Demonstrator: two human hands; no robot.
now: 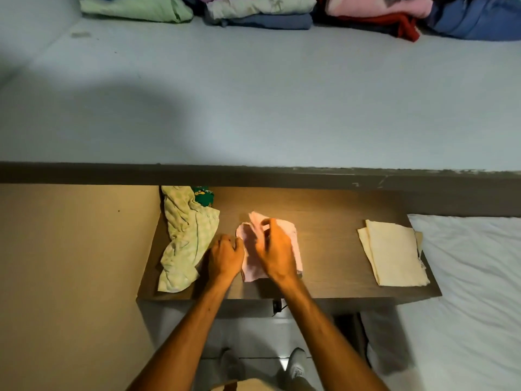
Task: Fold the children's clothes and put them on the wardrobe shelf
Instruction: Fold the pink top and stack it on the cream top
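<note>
Left hand and right hand grip the pink garment, between crumpled green garment and folded cream cloth.

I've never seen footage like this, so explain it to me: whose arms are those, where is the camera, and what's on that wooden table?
There is no machine here: this single picture comes from a wide-angle camera worn on a person's head, looking down, so the two bare arms are the wearer's own. On the wooden table lies a pink garment, held by both hands: the left hand grips its left edge and the right hand pinches a fold. A crumpled pale green garment lies to its left, a folded cream cloth to its right. Stacks of folded clothes sit on the pale blue surface beyond.
</note>
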